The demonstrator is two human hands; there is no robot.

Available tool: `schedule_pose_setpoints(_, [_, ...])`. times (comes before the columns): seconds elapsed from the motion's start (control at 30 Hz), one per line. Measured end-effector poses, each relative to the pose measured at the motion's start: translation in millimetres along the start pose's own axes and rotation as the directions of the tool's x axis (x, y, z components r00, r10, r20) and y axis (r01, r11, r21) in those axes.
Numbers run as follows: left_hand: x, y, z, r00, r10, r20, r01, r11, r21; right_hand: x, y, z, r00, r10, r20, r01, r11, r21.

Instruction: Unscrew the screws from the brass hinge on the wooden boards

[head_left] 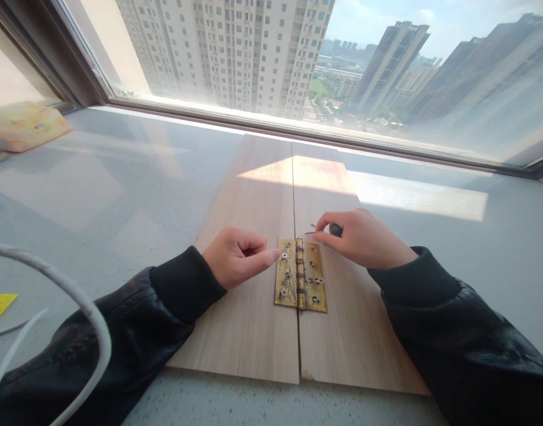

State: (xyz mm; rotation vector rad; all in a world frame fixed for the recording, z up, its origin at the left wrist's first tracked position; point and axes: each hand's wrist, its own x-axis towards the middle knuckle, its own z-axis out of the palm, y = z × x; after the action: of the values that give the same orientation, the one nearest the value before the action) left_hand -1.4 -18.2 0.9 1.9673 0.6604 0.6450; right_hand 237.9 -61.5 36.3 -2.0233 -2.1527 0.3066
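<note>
A worn brass-coloured hinge [301, 275] lies unfolded across the seam between two pale wooden boards, the left board [248, 331] and the right board [342, 337]. Cross-head screws [284, 293] show in its left leaf, and two more sit low in the right leaf. The upper holes of the right leaf show no screw heads. My left hand [240, 255] is closed, its thumb tip at the hinge's left edge beside a screw. Above the right leaf, my right hand [357, 236] pinches a small screwdriver [336, 229] with a dark handle; a small metal piece shows at the fingertips.
A white cable [91, 313] loops up at the left, near my left sleeve. Beyond it lie a yellow label [1, 309] and a patterned soft pack [26, 126]. The speckled sill [156, 160] meets a window frame [298, 133] behind the boards.
</note>
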Motion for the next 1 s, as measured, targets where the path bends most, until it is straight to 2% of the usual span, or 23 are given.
schedule_pose_setpoints(0.13, [1.5,-0.4,0.1,1.000,0.002,-0.001,-0.002,1.000,-0.001,2.8,9.2,5.7,1.000,0.011,-0.029,-0.010,1.000,0.011])
schedule_pose_setpoints(0.37, [1.0,-1.8,1.5,1.000,0.018,-0.013,-0.018,1.000,-0.002,-2.4,-2.2,-1.9,0.993,0.026,-0.119,-0.018,0.998,0.067])
schedule_pose_setpoints(0.47, [0.9,-2.2,1.4,1.000,0.030,-0.011,-0.030,1.000,0.001,-8.8,-11.3,-4.6,0.973,0.037,-0.227,0.014,0.975,0.221])
schedule_pose_setpoints(0.5, [1.1,-2.4,1.3,0.999,0.033,-0.010,-0.033,0.999,0.002,-11.7,-15.4,-6.4,0.959,0.048,-0.280,0.054,0.936,0.347])
schedule_pose_setpoints(0.53, [1.4,-2.5,1.3,0.999,0.033,-0.010,-0.033,0.999,0.002,-14.9,-20.0,-9.0,0.941,0.070,-0.331,0.113,0.857,0.502])
schedule_pose_setpoints(0.57, [1.8,-2.6,1.2,0.999,0.034,-0.010,-0.034,0.999,0.002,-18.1,-25.2,-12.2,0.922,0.104,-0.374,0.185,0.730,0.658])
schedule_pose_setpoints(0.6, [2.1,-2.6,1.1,0.999,0.033,-0.011,-0.033,0.999,0.000,-21.4,-30.8,-15.9,0.905,0.147,-0.400,0.254,0.567,0.784])
schedule_pose_setpoints(0.67, [2.4,-2.6,0.8,0.999,0.029,-0.015,-0.029,1.000,0.001,-27.5,-42.3,-23.2,0.888,0.232,-0.398,0.335,0.268,0.903])
schedule_pose_setpoints(0.7, [2.4,-2.5,0.7,0.999,0.028,-0.015,-0.028,1.000,0.004,-30.2,-47.6,-25.9,0.886,0.261,-0.383,0.347,0.173,0.922])
schedule_pose_setpoints(0.73, [2.2,-2.4,0.7,0.999,0.030,-0.012,-0.030,1.000,0.007,-32.5,-52.3,-27.2,0.893,0.270,-0.359,0.342,0.110,0.933])
schedule_pose_setpoints(0.8, [1.8,-2.3,0.7,0.999,0.036,-0.010,-0.036,0.999,0.013,-35.9,-59.4,-25.4,0.912,0.253,-0.322,0.323,0.040,0.946])
schedule_pose_setpoints(1.0, [1.5,-3.4,1.0,0.999,0.047,-0.020,-0.047,0.999,0.011,-38.4,-67.2,-4.4,0.947,0.214,-0.238,0.251,-0.035,0.967])
